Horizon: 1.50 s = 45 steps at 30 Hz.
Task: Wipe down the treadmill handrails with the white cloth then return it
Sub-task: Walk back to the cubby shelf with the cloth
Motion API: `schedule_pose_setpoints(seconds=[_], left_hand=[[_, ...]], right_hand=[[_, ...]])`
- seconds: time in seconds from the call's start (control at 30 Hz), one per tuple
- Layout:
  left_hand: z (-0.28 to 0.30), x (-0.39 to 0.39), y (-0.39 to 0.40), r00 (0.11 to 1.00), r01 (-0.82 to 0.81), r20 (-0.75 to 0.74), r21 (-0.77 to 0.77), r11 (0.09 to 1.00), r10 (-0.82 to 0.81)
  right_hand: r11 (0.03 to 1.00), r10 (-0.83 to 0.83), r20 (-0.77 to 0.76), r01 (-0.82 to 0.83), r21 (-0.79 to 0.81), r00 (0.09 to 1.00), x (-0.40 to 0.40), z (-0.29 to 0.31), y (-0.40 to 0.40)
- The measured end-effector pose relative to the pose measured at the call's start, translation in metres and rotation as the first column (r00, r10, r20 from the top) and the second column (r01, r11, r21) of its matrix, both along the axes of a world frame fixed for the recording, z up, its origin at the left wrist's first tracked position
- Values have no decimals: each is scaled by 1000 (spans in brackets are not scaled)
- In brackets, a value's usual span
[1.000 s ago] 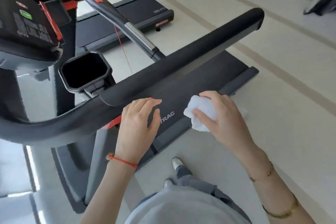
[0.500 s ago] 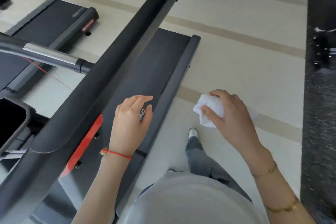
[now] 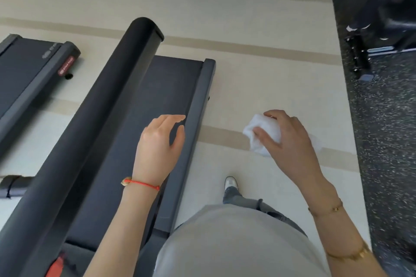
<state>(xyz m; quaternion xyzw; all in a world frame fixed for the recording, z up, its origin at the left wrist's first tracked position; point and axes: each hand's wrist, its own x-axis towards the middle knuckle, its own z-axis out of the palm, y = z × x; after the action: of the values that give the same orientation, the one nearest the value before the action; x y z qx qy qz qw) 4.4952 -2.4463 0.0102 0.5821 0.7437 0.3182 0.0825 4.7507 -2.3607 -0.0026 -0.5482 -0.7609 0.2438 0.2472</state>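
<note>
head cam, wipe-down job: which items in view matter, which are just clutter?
In the job:
white cloth, bunched in right hand
black handrail
left hand, empty

Not in the job:
second treadmill
dark equipment, far right

Head-worn view, steeply downward, close above handrail (image 3: 94,119); floor (image 3: 258,87) below
</note>
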Motion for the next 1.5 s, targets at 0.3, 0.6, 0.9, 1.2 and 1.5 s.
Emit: schedule_pose_setpoints(seconds=[0.3,0.6,0.9,1.2,1.5], left_hand=[[5,9,156,1000,-8,19,23,1000,8],[-8,-9,307,999,25,43,-9,1000,-25],[-12,-57,512,998,50,27,26,998,-51],[1,-100,700,996,87,23,23,996,-87],[-19,-139,859,999,27,25,-26,999,-26]], right_hand=[[999,22,42,-23,30,999,7,9,151],[999,-34,37,34,-12,999,-2,-6,293],[998,-66,53,66,11,996,-48,-3,488],[992,-123,43,122,35,991,-89,6,671],[998,-45,32,43,43,998,-128,-18,859]])
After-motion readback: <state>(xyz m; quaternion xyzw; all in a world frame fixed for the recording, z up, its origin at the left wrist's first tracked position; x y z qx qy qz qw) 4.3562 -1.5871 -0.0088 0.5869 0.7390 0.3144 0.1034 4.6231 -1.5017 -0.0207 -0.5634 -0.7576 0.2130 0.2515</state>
